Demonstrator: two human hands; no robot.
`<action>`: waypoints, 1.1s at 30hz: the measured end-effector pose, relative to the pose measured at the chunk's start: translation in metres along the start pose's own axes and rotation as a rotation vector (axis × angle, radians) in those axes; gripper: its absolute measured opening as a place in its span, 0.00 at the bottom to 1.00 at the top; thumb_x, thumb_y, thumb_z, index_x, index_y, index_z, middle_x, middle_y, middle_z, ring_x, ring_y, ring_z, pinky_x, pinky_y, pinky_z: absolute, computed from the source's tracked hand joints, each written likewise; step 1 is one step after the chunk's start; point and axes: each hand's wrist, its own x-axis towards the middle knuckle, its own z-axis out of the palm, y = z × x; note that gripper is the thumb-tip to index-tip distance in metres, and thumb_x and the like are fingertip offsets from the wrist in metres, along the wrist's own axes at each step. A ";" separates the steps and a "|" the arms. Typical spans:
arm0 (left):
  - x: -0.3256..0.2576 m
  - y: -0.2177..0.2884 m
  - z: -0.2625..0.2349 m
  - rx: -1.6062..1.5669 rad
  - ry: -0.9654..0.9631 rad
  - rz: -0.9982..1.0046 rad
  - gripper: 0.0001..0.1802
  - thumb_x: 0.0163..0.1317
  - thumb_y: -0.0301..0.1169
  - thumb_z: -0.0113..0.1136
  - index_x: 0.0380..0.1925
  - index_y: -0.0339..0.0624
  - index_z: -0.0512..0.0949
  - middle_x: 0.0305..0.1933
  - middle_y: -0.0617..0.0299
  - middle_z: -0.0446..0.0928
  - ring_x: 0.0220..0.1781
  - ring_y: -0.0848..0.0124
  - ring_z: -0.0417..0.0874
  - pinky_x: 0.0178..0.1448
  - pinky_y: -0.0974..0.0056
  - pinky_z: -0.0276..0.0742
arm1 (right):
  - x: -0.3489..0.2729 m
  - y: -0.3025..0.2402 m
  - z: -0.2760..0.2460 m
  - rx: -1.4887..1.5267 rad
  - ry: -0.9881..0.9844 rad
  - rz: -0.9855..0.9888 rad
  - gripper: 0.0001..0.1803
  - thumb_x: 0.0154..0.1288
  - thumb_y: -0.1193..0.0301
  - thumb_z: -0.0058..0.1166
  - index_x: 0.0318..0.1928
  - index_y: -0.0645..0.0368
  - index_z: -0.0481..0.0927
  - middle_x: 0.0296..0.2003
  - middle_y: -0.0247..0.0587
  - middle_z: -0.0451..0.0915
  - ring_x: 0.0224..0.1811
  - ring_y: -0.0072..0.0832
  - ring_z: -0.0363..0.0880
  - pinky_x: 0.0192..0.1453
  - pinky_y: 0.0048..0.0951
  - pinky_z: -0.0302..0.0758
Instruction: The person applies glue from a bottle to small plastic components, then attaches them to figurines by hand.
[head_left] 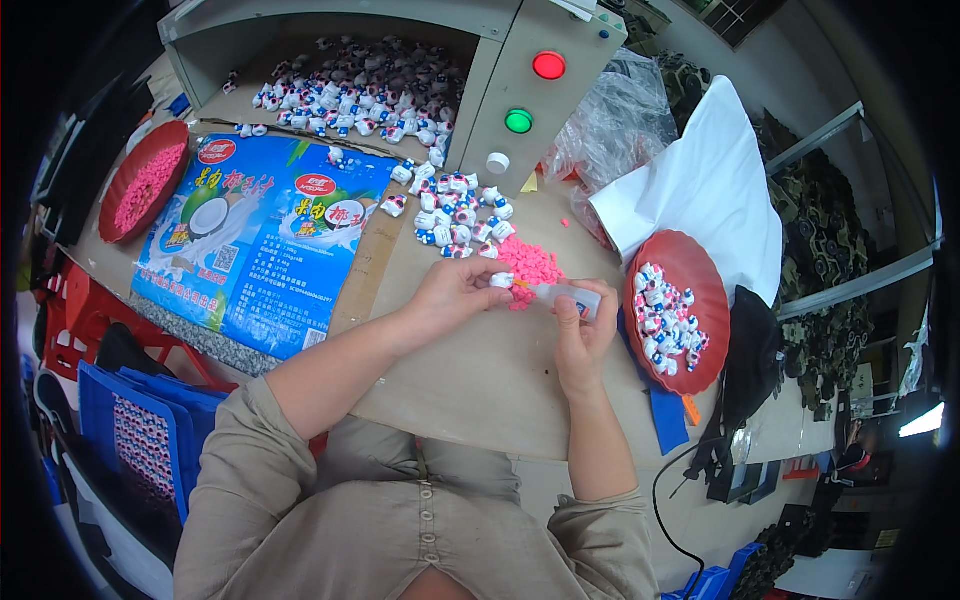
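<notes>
Beige tabletop (470,370) carries a blue printed sack (260,240), a red bowl (700,370) of small toy figures and a pink bead heap (530,265). I see the right hand (580,335) wrapped shut around a small glue bottle (572,297): light, squeezable, hold mid-body. Left hand (455,295) pinches one toy figure (501,281) at the nozzle; hard, tiny, probably slippery.

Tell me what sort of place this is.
Probably a small assembly workshop: heaps of small white toy figures on the workbench, red trays of parts, and a machine box with red and green lamps.
</notes>
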 end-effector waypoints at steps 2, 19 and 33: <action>0.000 -0.002 0.000 0.023 0.000 0.002 0.17 0.54 0.23 0.54 0.46 0.32 0.69 0.35 0.58 0.76 0.36 0.76 0.77 0.39 0.74 0.73 | 0.000 -0.001 0.001 -0.005 0.006 0.016 0.11 0.58 0.72 0.50 0.38 0.64 0.65 0.33 0.37 0.66 0.33 0.21 0.67 0.35 0.20 0.65; 0.003 -0.009 0.000 -0.054 0.052 0.080 0.16 0.51 0.25 0.59 0.40 0.33 0.73 0.32 0.59 0.78 0.34 0.77 0.78 0.38 0.73 0.73 | 0.002 -0.002 -0.002 -0.019 0.021 0.031 0.11 0.58 0.72 0.50 0.37 0.64 0.65 0.32 0.37 0.67 0.32 0.20 0.67 0.35 0.20 0.65; 0.003 -0.008 0.000 -0.002 0.057 0.093 0.15 0.51 0.26 0.59 0.40 0.35 0.73 0.32 0.62 0.77 0.33 0.79 0.77 0.38 0.74 0.73 | 0.001 -0.001 -0.003 0.103 0.078 0.156 0.11 0.58 0.72 0.50 0.39 0.63 0.65 0.33 0.37 0.68 0.31 0.20 0.68 0.33 0.20 0.66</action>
